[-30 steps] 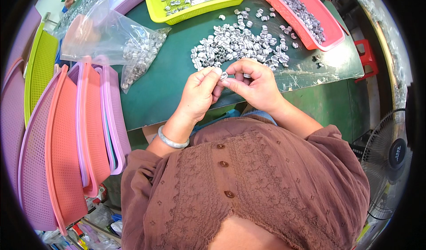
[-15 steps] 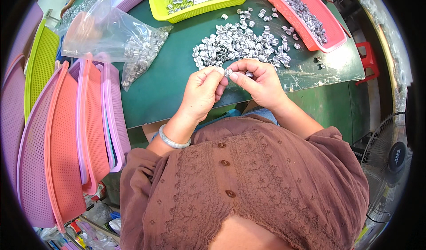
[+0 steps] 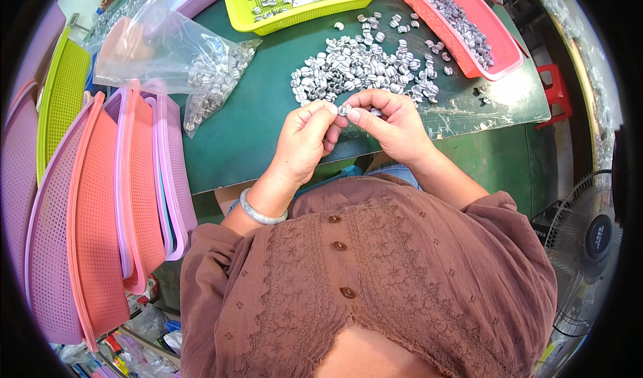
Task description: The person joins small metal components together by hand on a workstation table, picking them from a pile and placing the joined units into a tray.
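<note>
Gripping one striped silvery piece [image 3: 344,110] mid-frame, left hand [image 3: 300,137] and right hand [image 3: 398,129] keep their pinch unchanged; handling seems unfinished.

Perforated plastic baskets [image 3: 100,244], lilac and coral, are nested on edge at the left of the bench [image 3: 228,153]; a yellow-green basket [image 3: 61,100] stands upright behind them. Clear plastic bags [image 3: 149,321] and small coloured items lie below the stack. A red stool [image 3: 554,93] is located just beyond the bench's right end. A fan [image 3: 598,237] with a round wire guard and dark hub is positioned at the lower right, above green floor [image 3: 502,163] level.
</note>
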Available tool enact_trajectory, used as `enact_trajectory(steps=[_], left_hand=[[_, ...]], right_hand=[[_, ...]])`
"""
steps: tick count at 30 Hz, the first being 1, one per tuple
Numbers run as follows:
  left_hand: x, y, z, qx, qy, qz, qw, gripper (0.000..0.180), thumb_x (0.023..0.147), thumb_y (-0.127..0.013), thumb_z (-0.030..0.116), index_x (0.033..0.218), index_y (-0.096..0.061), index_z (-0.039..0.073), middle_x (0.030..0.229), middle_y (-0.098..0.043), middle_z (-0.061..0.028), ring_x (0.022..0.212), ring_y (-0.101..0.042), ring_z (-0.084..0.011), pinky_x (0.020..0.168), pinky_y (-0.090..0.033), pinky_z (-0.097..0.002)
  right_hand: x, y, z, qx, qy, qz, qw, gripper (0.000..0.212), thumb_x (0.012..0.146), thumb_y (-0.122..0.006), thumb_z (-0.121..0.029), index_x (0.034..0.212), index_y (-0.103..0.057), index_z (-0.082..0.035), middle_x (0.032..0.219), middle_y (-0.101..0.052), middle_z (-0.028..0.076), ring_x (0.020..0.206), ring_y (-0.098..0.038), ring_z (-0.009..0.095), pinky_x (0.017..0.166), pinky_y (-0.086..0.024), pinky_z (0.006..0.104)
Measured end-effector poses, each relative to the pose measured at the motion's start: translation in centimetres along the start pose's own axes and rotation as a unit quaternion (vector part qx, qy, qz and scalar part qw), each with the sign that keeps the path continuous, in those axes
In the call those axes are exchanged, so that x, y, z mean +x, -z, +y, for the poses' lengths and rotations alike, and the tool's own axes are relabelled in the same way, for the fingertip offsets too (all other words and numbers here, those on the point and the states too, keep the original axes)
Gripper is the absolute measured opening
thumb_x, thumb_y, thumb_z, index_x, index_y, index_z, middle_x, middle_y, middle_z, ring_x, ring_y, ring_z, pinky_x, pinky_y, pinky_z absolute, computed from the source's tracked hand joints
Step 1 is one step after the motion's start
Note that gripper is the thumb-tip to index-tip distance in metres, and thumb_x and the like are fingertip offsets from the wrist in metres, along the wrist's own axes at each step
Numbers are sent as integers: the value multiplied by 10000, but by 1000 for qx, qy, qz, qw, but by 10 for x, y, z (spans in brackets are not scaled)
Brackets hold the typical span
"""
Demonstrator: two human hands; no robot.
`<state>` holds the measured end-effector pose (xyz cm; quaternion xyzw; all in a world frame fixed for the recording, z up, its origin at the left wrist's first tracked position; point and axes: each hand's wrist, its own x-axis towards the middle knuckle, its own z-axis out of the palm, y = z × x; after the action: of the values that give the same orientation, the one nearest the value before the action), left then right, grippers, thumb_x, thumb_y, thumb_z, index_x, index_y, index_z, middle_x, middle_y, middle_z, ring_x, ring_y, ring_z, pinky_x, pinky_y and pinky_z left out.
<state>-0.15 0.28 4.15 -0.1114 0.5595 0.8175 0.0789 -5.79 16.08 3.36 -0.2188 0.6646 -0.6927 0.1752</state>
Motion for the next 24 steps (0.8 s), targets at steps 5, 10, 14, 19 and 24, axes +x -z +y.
enact_trajectory(steps=[5, 10, 14, 19, 24], left_hand=[[1, -1, -4, 17, -11, -5, 1000, 200, 890, -507, 182, 761, -605, 64, 599, -492, 37, 506, -391, -33, 461, -317, -174], [2, -3, -3, 33, 6, -6, 999, 210, 905, -520, 209, 770, -598, 68, 584, -476, 37, 494, -389, -37, 438, -293, -171], [0, 4, -2, 12, 32, 15, 999, 210, 912, -519, 218, 804, -590, 53, 605, -482, 30, 506, -408, -46, 431, -297, -169], [-1, 14, -2, -65, 51, -1, 997, 180, 926, -471, 170, 931, -574, 23, 718, -533, -17, 582, -465, -74, 446, -338, -177], [0, 17, -3, -127, 60, -13, 990, 196, 914, -425, 96, 1027, -551, -4, 789, -552, -54, 629, -501, -119, 486, -383, -204]], right_hand=[[0, 2, 1, 28, -25, -20, 999, 155, 826, -646, -134, 924, -631, -15, 736, -586, -25, 662, -492, 22, 594, -409, 187], [3, 13, -6, 200, -142, -43, 969, 131, 822, -640, -122, 908, -596, -33, 727, -571, -23, 610, -491, 22, 508, -380, 171], [29, 65, -31, 204, -72, 39, 975, 135, 826, -623, -100, 929, -573, -27, 754, -601, 34, 576, -539, 71, 475, -413, 181], [73, 177, -60, -188, 128, 276, 934, 252, 831, -603, -139, 1033, -563, 5, 896, -634, 105, 718, -598, 178, 636, -487, 270], [80, 184, -42, -663, 271, 270, 643, 329, 772, -629, -170, 1085, -594, -77, 1096, -576, 137, 1035, -531, 315, 890, -420, 392]])
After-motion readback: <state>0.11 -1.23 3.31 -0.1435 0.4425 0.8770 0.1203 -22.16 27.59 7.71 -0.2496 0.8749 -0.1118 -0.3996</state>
